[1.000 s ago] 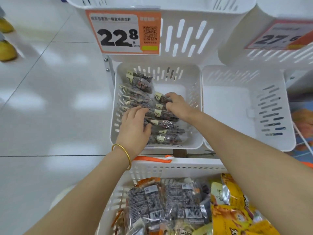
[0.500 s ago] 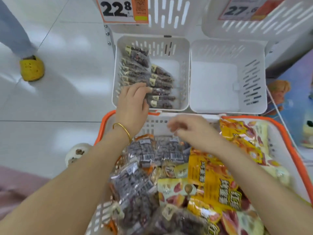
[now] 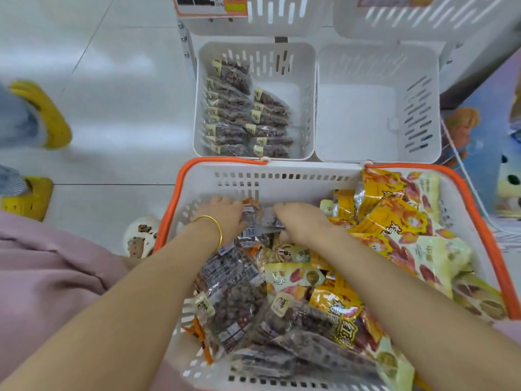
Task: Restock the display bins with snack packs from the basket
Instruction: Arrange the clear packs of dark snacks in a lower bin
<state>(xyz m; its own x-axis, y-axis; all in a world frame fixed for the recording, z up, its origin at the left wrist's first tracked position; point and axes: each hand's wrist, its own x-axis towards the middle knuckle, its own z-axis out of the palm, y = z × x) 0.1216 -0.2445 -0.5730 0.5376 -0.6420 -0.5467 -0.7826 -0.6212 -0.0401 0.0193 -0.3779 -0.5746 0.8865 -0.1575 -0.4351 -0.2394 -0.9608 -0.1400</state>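
Dark packs (image 3: 260,221), between left hand (image 3: 225,214) and right hand (image 3: 303,222), both curling fingers round them in basket (image 3: 296,183), apparently gathering a batch for the half-filled bin (image 3: 298,53) beyond.

The place is a shop. White slotted display bins (image 3: 282,56) hang in tiers on a rack, the upper ones fronted by an orange price label (image 3: 210,5) with large printed digits. Identical sealed snack packs (image 3: 234,114) fill the left bin in rows. An orange-rimmed shopping basket (image 3: 296,184) of packaged goods sits near, over a pale tiled floor (image 3: 112,108).
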